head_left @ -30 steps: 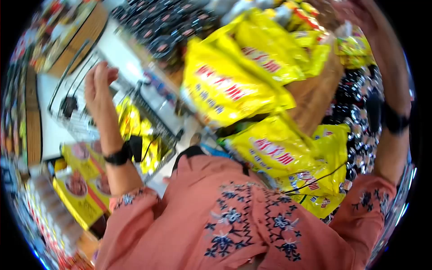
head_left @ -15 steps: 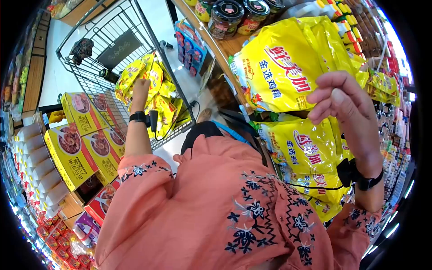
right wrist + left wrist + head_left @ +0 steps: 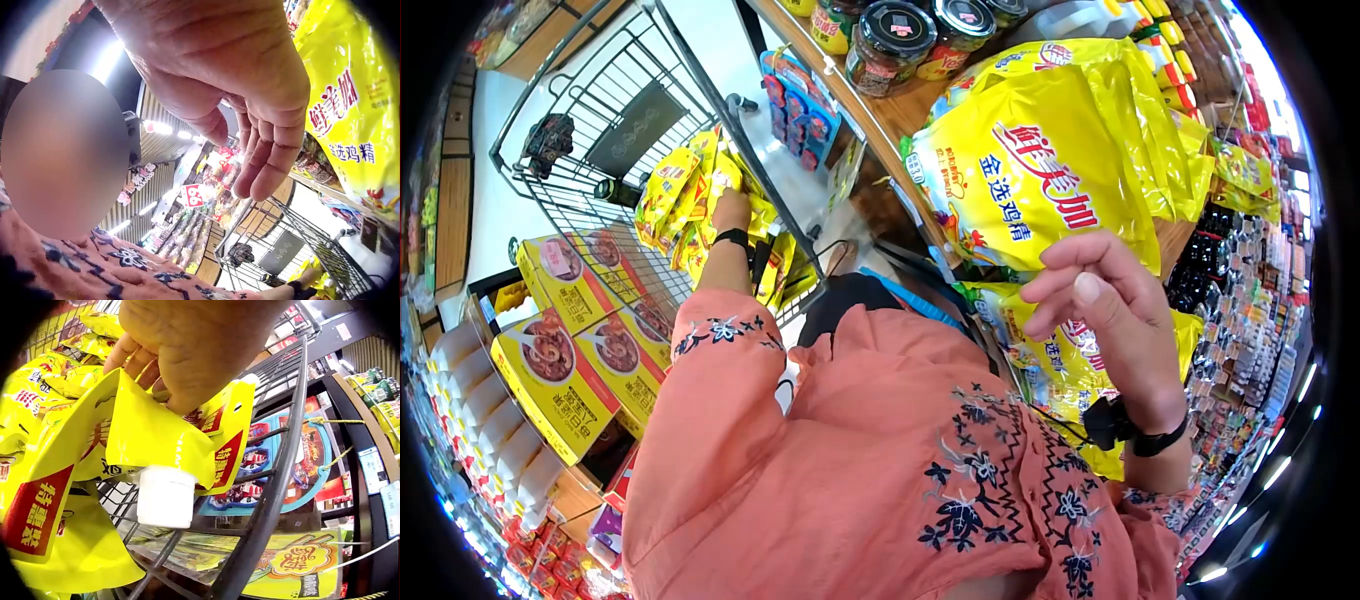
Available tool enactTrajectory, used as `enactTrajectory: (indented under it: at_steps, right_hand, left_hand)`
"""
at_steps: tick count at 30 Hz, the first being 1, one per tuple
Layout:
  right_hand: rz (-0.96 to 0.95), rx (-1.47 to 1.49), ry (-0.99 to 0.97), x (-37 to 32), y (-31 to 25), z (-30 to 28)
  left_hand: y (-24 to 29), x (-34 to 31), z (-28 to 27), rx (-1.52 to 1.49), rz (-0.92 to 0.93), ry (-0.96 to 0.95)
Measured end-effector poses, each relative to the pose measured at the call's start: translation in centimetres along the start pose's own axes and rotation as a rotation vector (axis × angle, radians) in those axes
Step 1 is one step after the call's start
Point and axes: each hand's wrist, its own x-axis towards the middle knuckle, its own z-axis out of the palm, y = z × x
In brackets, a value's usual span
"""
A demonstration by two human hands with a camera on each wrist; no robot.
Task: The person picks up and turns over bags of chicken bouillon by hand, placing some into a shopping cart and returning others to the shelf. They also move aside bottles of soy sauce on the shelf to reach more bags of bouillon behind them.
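Saw packets inside the cart. Found boxes left of the cart's near end, bags and jars on the shelf to its right.

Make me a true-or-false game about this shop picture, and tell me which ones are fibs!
1. The left hand is in the shopping cart. True.
2. The cart holds no packets. False: yellow packets lie in it.
3. One packet has a white cap. True.
4. The right hand is gripping a jar. False: the right hand holds nothing.
5. The person's shirt is green. False: the shirt is pinkish orange.
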Motion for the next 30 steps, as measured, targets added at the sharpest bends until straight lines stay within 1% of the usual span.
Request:
enactTrajectory:
  at_steps: [1, 2, 5, 6, 7, 9, 10, 11, 12, 13, 14, 15, 17, 18, 19, 21, 22, 25, 26, 27, 29, 30]
  right_hand:
    - [0.012, 0.024, 0.013, 0.0, 0.3, 0.2]
    - [0.020, 0.060, 0.000, 0.1, 0.8, 0.3]
    - [-0.022, 0.063, -0.014, 0.9, 2.0, 1.1]
    - [-0.009, 0.048, -0.024, 1.3, 2.2, 1.4]
    - [-0.029, 0.016, -0.022, 1.9, 2.7, 1.8]
    - [-0.067, -0.046, -0.024, 3.1, 4.0, 2.5]
    - [-0.064, -0.060, -0.042, 3.8, 4.2, 3.0]
    - [-0.112, -0.109, -0.067, 4.6, 4.8, 3.2]
    - [-0.161, -0.159, -0.089, 5.5, 5.8, 3.5]
    - [-0.207, -0.209, -0.111, 6.2, 6.4, 3.8]
    - [-0.168, -0.230, -0.134, 6.8, 6.6, 4.2]
    - [-0.240, -0.254, -0.134, 7.1, 7.1, 4.7]
    - [-0.397, -0.305, -0.140, 8.0, 8.7, 5.9]
    - [-0.481, -0.396, -0.149, 8.5, 9.0, 6.4]
    - [-0.565, -0.467, -0.124, 8.8, 9.2, 6.9]
    - [-0.730, -0.601, -0.057, 9.2, 9.6, 7.6]
    - [-0.699, -0.610, -0.072, 9.3, 9.6, 7.7]
    - [-0.802, -0.580, 0.039, 9.8, 10.2, 7.4]
    - [-0.807, -0.606, 0.042, 9.7, 10.0, 6.8]
    - [-0.726, -0.492, 0.020, 9.4, 10.0, 6.5]
    - [-0.567, -0.259, -0.028, 8.6, 10.2, 6.2]
    - [-0.558, -0.241, 0.054, 7.7, 9.7, 6.0]
  left_hand:
    - [-0.5, 0.2, 0.2, 0.000, -0.014, -0.014]
    - [-1.0, 0.2, 0.5, 0.013, -0.011, 0.066]
    - [-3.4, -0.7, -0.3, -0.012, 0.089, 0.146]
    - [-2.2, -3.8, -3.2, 0.011, 0.190, 0.210]
    - [-3.1, -4.1, -3.6, -0.068, 0.257, 0.307]
    - [-3.7, -5.5, -5.1, -0.148, 0.084, 0.396]
    - [-3.8, -7.2, -6.4, -0.221, 0.130, 0.471]
    - [-3.7, -8.8, -8.1, -0.293, 0.179, 0.549]
    - [-3.6, -9.9, -10.2, -0.393, 0.124, 0.457]
    - [-2.1, -12.5, -12.8, -0.385, 0.185, 0.514]
    - [-1.6, -13.5, -14.3, -0.586, 0.222, 0.467]
    - [-1.0, -14.6, -15.8, -0.788, 0.259, 0.419]
    - [3.8, -19.6, -20.2, -1.038, 0.399, 0.438]
    - [5.2, -21.4, -22.0, -1.033, 0.455, 0.443]
    - [7.2, -23.5, -23.4, -1.170, 0.518, 0.445]
    - [10.7, -27.5, -25.8, -1.255, 0.637, 0.494]
    - [12.1, -29.3, -26.9, -1.285, 0.671, 0.465]
    - [16.3, -32.5, -28.9, -1.368, 0.788, 0.347]
    - [17.6, -33.0, -29.1, -1.384, 0.814, 0.304]
    - [18.8, -33.6, -29.3, -1.398, 0.837, 0.257]
    - [21.1, -34.7, -29.6, -1.332, 0.905, 0.120]
    - [22.4, -35.0, -29.5, -1.361, 0.936, 0.073]
